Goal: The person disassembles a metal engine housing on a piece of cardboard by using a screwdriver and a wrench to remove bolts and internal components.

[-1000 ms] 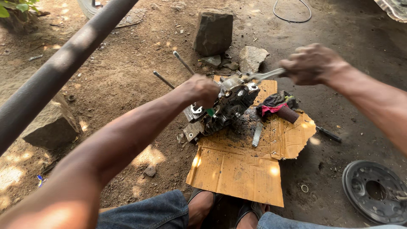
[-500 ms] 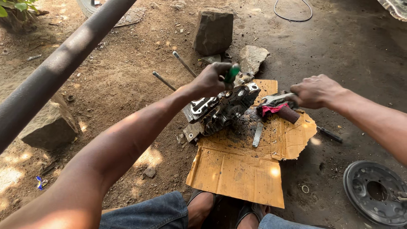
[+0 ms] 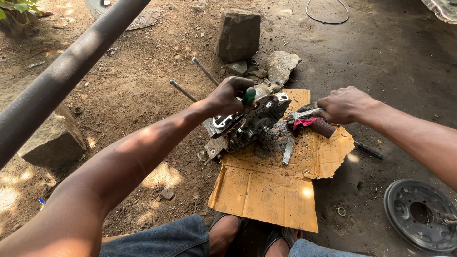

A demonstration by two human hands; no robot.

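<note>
Stones (image 3: pixel 238 35) crowding behind engine block (image 3: pixel 250 123)

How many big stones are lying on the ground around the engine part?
3. A dark block stone stands beyond the engine part, a pale stone lies just right of that block, and a grey stone sits far left. Others may be hidden.

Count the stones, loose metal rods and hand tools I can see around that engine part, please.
Big stones: 3
Metal rods: 2
Hand tools: 3, green-handled tool, wrench, screwdriver
Total: 8
</note>
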